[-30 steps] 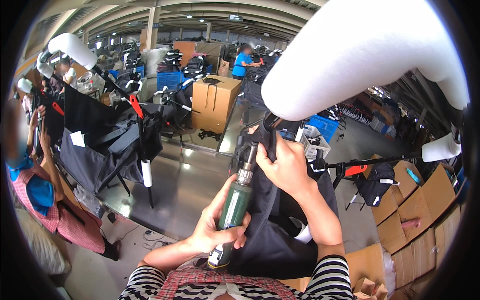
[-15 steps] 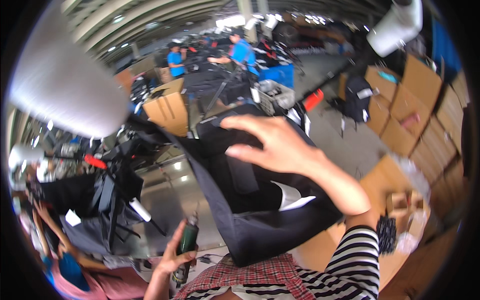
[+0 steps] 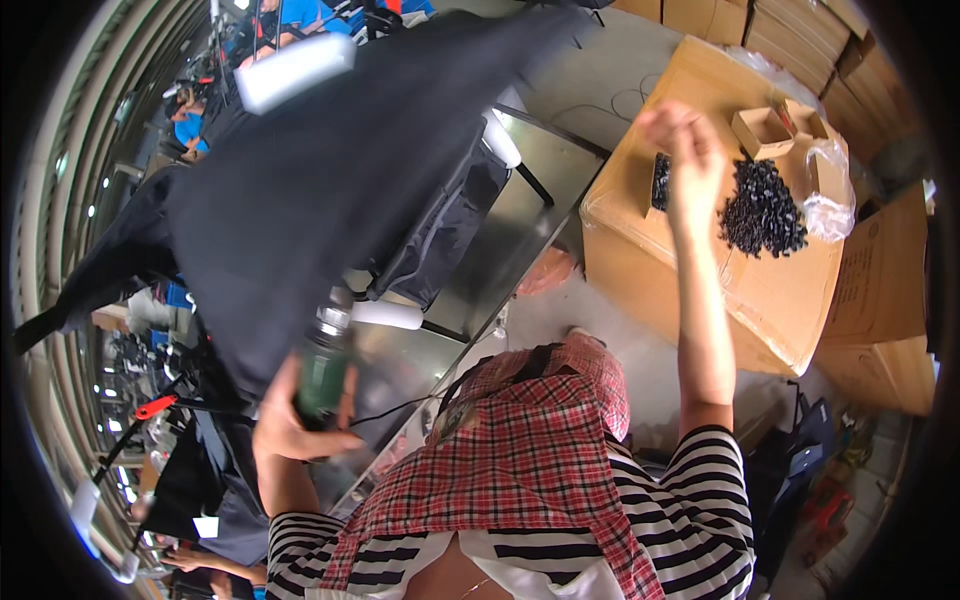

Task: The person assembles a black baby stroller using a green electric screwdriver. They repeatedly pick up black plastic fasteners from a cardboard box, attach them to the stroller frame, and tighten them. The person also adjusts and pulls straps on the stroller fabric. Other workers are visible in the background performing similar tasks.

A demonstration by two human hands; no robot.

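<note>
My left hand (image 3: 280, 425) is wrapped round a dark green electric screwdriver (image 3: 322, 372) with a metal nose, held upright beside a large black fabric piece (image 3: 290, 190). The screwdriver's tip is against or in front of the fabric; which one I cannot tell. My right hand (image 3: 685, 145) is raised at the right, over a big cardboard box. Its fingers are curled together and slightly blurred; anything in them is hidden. Close by that hand is a small open container of black pieces (image 3: 660, 182). A loose pile of small black parts (image 3: 762, 210) lies further right.
The big cardboard box (image 3: 690, 270) bears small open cartons (image 3: 763, 132) and a clear plastic bag (image 3: 828, 190). A metal-topped table (image 3: 545, 160) runs under the black fabric, with white padded tubes (image 3: 388, 315) on it. A cable (image 3: 395, 408) trails near my apron. Other people work at the far left.
My view has turned right and down toward the cardboard box. My right hand has left the black fabric and its spread fingers have curled. The screwdriver has stayed in my left hand.
</note>
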